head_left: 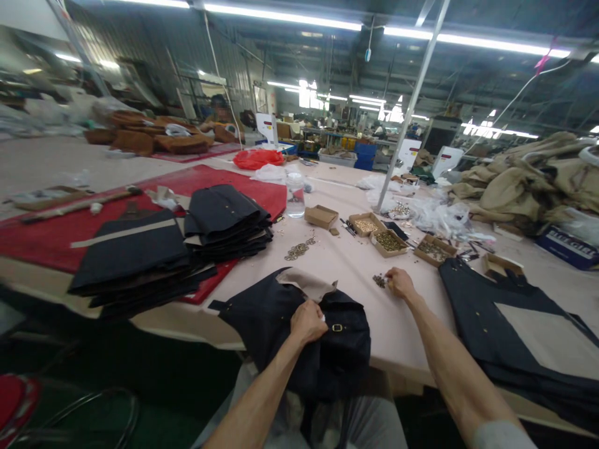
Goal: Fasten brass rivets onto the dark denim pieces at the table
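Observation:
A black fabric bag piece (262, 312) with a beige lining and a small brass buckle (337, 327) hangs over the table's front edge onto my lap. My left hand (309, 321) is closed on its upper part, with something white at the fingers. Out to the right, my right hand (399, 282) has its fingers pinched together at a small pile of metal fittings (379, 281) on the tabletop. What those fingers hold, if anything, is too small to make out.
Stacked black pieces (135, 249) lie left on a red sheet (234, 171); more black panels (496, 312) lie right. Ahead are washers (299, 251), a water-filled jar (295, 196) and small boxes of fittings (389, 242). A metal pole (412, 103) rises behind them.

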The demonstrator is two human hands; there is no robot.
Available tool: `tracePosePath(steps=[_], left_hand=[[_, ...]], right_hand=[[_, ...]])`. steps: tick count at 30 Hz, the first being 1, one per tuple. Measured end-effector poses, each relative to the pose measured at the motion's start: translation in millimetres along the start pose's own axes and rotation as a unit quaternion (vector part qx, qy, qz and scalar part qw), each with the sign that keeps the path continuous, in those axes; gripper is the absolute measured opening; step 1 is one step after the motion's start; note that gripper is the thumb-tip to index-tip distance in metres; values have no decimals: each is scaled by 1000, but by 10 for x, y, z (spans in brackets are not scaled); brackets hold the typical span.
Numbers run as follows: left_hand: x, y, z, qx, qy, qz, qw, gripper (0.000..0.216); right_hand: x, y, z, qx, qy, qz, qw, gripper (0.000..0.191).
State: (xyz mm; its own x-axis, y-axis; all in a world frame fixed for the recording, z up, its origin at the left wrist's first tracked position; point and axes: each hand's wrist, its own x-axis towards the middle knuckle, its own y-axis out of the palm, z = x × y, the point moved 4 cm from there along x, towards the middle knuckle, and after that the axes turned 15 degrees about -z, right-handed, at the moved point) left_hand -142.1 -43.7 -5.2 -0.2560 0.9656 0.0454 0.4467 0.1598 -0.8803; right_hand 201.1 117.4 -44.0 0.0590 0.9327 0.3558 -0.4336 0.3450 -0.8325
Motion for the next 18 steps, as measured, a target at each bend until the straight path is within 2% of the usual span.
tracePosePath(steps=[10,18], left_hand=[[-39,62,35,-22,8,3,1000,19],[-31,61,67,-28,2,-13,1000,18]], right_hand=[[-88,31,-138,-23,15,-54,998,37],[185,189,-4,-26,-41,-2,999,30]])
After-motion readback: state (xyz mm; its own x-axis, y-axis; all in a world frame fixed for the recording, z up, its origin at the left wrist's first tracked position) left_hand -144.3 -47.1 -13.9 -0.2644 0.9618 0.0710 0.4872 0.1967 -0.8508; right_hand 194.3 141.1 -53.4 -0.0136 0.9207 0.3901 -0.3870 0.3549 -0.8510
